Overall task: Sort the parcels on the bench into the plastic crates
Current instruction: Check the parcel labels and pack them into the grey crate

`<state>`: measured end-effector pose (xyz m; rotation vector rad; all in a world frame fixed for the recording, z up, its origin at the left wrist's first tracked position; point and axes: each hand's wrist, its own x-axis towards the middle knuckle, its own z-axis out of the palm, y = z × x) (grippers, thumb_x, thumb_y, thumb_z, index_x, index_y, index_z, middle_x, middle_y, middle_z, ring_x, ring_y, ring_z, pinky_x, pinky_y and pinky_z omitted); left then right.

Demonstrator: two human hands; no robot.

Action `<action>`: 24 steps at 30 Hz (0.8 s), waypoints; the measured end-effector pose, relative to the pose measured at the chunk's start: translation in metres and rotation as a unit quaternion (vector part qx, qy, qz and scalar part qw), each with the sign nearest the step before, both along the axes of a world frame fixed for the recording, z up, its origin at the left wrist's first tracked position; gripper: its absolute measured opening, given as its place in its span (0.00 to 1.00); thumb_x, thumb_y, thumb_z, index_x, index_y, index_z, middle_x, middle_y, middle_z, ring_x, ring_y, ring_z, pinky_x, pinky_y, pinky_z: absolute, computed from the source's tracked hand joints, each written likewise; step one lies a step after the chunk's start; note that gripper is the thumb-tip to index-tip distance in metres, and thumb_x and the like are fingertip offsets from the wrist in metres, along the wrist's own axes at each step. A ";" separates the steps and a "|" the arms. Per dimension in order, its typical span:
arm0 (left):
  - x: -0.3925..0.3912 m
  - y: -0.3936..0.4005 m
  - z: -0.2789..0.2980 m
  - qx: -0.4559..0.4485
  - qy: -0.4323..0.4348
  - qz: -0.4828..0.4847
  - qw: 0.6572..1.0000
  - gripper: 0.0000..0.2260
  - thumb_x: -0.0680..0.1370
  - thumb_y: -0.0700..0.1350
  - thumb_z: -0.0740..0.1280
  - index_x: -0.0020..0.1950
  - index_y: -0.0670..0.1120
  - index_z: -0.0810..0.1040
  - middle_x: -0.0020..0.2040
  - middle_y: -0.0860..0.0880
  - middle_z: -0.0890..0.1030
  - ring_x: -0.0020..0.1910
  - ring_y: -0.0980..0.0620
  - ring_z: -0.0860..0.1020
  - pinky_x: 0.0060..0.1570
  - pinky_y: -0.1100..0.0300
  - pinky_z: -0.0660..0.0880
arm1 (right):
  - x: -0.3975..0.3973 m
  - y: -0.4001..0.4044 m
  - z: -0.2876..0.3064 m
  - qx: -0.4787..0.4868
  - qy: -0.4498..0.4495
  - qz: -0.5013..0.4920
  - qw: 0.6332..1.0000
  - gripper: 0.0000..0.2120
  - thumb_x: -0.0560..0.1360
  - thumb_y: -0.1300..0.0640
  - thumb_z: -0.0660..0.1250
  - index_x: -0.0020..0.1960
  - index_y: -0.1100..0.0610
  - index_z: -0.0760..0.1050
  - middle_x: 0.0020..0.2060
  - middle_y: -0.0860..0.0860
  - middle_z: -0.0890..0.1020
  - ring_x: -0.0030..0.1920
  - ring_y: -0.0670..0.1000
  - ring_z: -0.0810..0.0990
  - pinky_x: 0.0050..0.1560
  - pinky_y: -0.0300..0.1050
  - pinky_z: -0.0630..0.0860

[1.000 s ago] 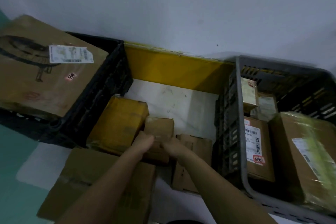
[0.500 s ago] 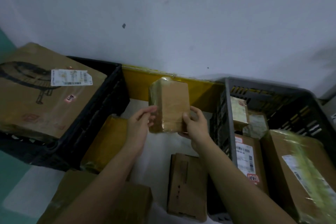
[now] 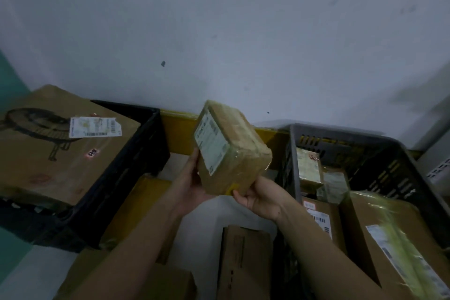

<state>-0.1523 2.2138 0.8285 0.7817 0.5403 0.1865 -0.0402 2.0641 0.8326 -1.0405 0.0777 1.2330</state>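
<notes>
parcel [image 3: 231, 151] was on the bench among the others a second ago, now it's lifted clear and tipped so the white label [image 3: 210, 145] faces the person. half a second back only plain cardboard showed, so it's been rotated in hand. left hand [image 3: 191, 182] curled round its left side, right hand [image 3: 259, 198] cupping the lower right corner, both gripping it. it hangs above the bench [image 3: 207, 217], between the black crate [image 3: 136, 165] on the left and the grey crate [image 3: 399, 153] on the right, touching neither. looks like a label check before picking a crate. can't read the label from here. more boxes left on the bench, so sorting is only partway.
</notes>
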 end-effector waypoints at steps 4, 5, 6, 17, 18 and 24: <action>0.002 -0.009 0.000 -0.056 -0.057 0.008 0.997 0.26 0.80 0.65 0.56 0.69 0.50 0.77 0.66 0.42 0.80 0.63 0.42 0.79 0.56 0.44 0.77 | 0.006 -0.006 0.005 -0.070 -0.171 0.046 0.982 0.11 0.83 0.60 0.60 0.60 0.60 0.78 0.48 0.57 0.85 0.43 0.54 0.86 0.43 0.50 0.85; 0.003 -0.009 0.000 -0.035 -0.056 0.017 0.998 0.25 0.81 0.64 0.56 0.69 0.50 0.76 0.65 0.43 0.80 0.62 0.42 0.80 0.55 0.45 0.78 | 0.011 -0.010 0.007 -0.077 -0.208 0.036 0.974 0.11 0.83 0.58 0.61 0.62 0.59 0.78 0.51 0.59 0.85 0.47 0.56 0.86 0.48 0.54 0.84; 0.005 -0.007 0.000 -0.005 -0.048 0.032 0.998 0.24 0.81 0.63 0.57 0.69 0.51 0.77 0.64 0.44 0.81 0.61 0.43 0.80 0.56 0.45 0.78 | 0.015 -0.015 0.009 -0.077 -0.227 0.013 0.971 0.12 0.83 0.54 0.61 0.62 0.58 0.78 0.55 0.59 0.84 0.52 0.58 0.85 0.53 0.56 0.83; 0.029 -0.015 0.018 0.227 0.012 0.085 0.970 0.37 0.69 0.62 0.71 0.75 0.54 0.65 0.60 0.48 0.82 0.56 0.45 0.82 0.46 0.49 0.81 | 0.018 -0.052 0.021 -0.029 -0.390 0.012 0.920 0.31 0.73 0.45 0.73 0.73 0.42 0.66 0.62 0.49 0.79 0.60 0.50 0.81 0.61 0.57 0.79; 0.031 -0.016 0.018 0.230 0.012 0.079 0.970 0.36 0.69 0.62 0.71 0.75 0.54 0.65 0.60 0.48 0.82 0.56 0.46 0.82 0.48 0.48 0.81 | 0.018 -0.055 0.023 -0.026 -0.387 0.001 0.922 0.30 0.73 0.47 0.73 0.72 0.42 0.67 0.61 0.49 0.80 0.59 0.50 0.81 0.61 0.56 0.79; 0.039 -0.026 0.020 0.226 0.014 0.058 0.972 0.33 0.73 0.60 0.71 0.75 0.55 0.65 0.61 0.49 0.81 0.58 0.46 0.81 0.56 0.40 0.79 | 0.026 -0.068 0.021 -0.036 -0.393 -0.018 0.919 0.31 0.69 0.45 0.75 0.70 0.41 0.69 0.60 0.49 0.81 0.58 0.50 0.82 0.60 0.56 0.80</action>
